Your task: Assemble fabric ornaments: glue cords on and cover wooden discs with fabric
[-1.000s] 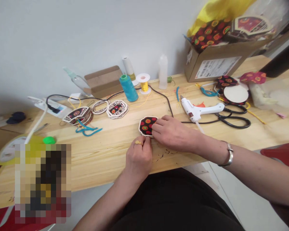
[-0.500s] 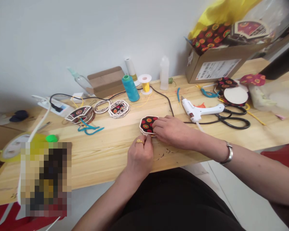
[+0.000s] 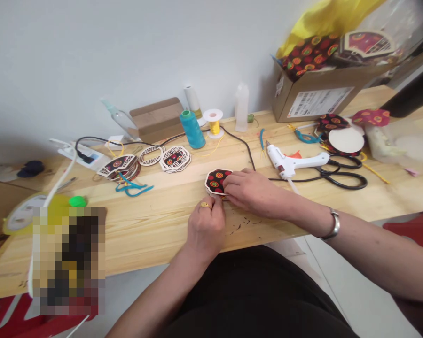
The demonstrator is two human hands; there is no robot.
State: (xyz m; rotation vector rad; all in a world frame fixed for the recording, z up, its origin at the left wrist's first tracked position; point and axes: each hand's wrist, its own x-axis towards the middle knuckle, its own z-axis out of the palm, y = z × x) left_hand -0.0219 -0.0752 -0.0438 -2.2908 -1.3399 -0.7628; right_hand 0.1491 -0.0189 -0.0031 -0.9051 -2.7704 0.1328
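A flat wooden-edged ornament piece [image 3: 216, 182], covered in black cloth with red and orange flower rounds, lies on the table in front of me, seemingly with more layers under it. My left hand [image 3: 207, 223], with a gold ring, is closed at its near edge, thumb and finger pinching there. My right hand [image 3: 246, 192] is curled over its right side, the fingertips pressed on it. What lies beneath the fingers is hidden. Up and to the left sits a stack of latticed wooden pieces [image 3: 175, 159] with similar cloth.
A white glue gun [image 3: 292, 159] and black-handled scissors [image 3: 348, 176] lie to the right. Blue thread [image 3: 192, 131] and a yellow spool [image 3: 214, 126] stand behind. A cardboard box [image 3: 320, 94] is at the back right; fan-shaped pieces [image 3: 118, 165] lie left. A black cable crosses the table.
The whole view has shifted very slightly. Both hands stay on the ornament piece in almost the same pose.
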